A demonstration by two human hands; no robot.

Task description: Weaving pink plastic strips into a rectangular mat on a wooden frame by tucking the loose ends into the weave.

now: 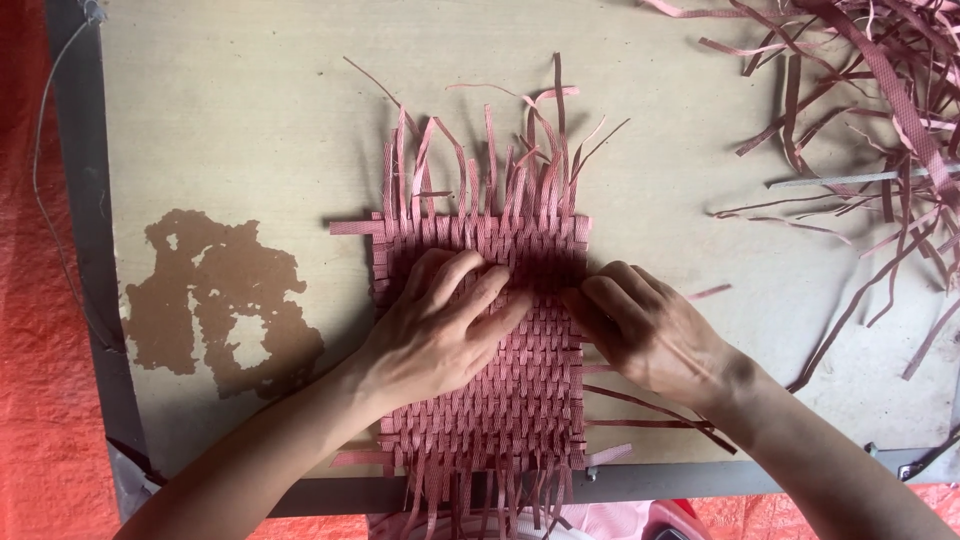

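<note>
A pink woven mat (500, 380) lies flat in the middle of the bench (250, 120), and both hands rest on top of it. The mat is made of thin pink strips that cross over and under each other, like a checkerboard.

The left hand (440, 330) lies on the left half of the mat, palm down. Its fingers (470, 285) are bent a little and close together, with the tips pushing down on the weave near the top of the mat. It is pressing, not pinching anything.

The right hand (650, 330) sits on the right edge of the mat. Its fingers (600, 300) are curled together and point toward the middle of the mat — the tips touch the weave just beside the left hand's fingertips. I cannot tell if it pinches a strip under them.

Loose strip ends (500, 170) stick up past the top edge of the mat, some straight and some bent. More ends (480, 495) hang past the bottom edge (over the front rim of the bench).

Far to the upper right of the mat lies a messy pile of spare pink strips (880, 100). To the left of the mat, a big brown patch (220, 300) shows where the bench top has peeled. Left of the bench, well away from the mat, there is red sheeting (30, 300).
</note>
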